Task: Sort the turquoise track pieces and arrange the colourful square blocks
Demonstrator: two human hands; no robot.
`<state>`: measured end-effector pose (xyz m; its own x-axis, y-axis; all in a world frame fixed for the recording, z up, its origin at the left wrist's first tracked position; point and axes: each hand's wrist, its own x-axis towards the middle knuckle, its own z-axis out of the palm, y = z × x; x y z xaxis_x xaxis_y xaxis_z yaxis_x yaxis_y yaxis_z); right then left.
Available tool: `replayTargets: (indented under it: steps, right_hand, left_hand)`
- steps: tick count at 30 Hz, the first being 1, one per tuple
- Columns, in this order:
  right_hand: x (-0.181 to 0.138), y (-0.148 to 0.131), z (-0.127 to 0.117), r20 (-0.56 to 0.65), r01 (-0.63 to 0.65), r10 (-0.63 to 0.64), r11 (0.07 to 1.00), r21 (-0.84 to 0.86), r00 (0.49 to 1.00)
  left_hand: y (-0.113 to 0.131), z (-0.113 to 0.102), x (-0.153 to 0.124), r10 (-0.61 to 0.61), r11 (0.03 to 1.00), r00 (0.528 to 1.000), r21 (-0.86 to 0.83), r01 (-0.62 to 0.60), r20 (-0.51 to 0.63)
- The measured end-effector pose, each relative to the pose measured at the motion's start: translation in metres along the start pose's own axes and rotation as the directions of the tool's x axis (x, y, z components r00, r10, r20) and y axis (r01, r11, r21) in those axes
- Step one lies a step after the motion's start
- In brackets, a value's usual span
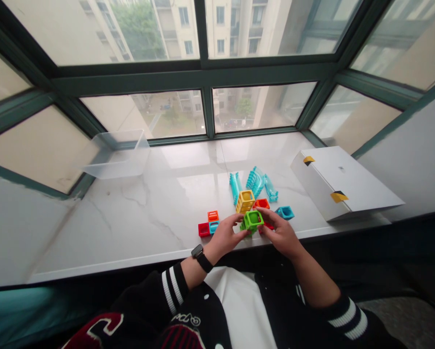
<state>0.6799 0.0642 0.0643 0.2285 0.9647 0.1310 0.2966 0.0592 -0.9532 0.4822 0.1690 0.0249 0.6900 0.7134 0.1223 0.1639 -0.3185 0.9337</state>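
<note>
My left hand [226,237] and my right hand [281,235] are closed around the two sides of a green toy block [252,220] at the sill's front edge. The block is a hollow cube with an open top. Just behind it stands a yellow block [245,200], taller than wide. An orange-red block [261,203] sits behind my right fingers, which partly cover red pieces below. Right of that hand lies a blue block [285,212]. Beside my left hand are an orange block [213,216], a red block [203,230] and a light-blue block [214,227], touching each other.
Behind the blocks lie clear turquoise track pieces: a straight one [235,187], a curved one [255,181] and a short one [271,188]. A clear plastic bin [119,167] stands at the back left. A white box [348,182] occupies the right side. Windows enclose the marble-look sill [137,213].
</note>
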Motion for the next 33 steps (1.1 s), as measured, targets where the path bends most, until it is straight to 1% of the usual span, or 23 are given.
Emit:
replayTargets:
  steps: [9, 17, 29, 33]
  right_hand:
    - [0.0028, 0.0027, -0.0022, 0.011, 0.006, -0.006, 1.000, 0.013, 1.000]
    - [0.0024, 0.0086, -0.0026, 0.026, -0.013, 0.012, 0.999, 0.035, 1.000]
    - [0.0031, 0.0052, -0.0022, 0.028, 0.029, -0.028, 0.999, -0.014, 0.999]
    - [0.0048, 0.0076, -0.0014, 0.022, 0.043, -0.043, 0.999, -0.025, 0.999]
  left_hand:
    - [0.0001, 0.0000, -0.0001, 0.007, 1.000, 1.000, 0.013, -0.007, -0.009]
    - [-0.0006, 0.0000, 0.0001, 0.006, 1.000, 1.000, 0.004, -0.006, -0.007]
    - [0.0008, 0.0014, 0.0007, -0.012, 1.000, 1.000, 0.002, 0.012, -0.016]
    - [0.0036, -0.0025, 0.0007, -0.015, 1.000, 1.000, -0.007, 0.015, 0.009]
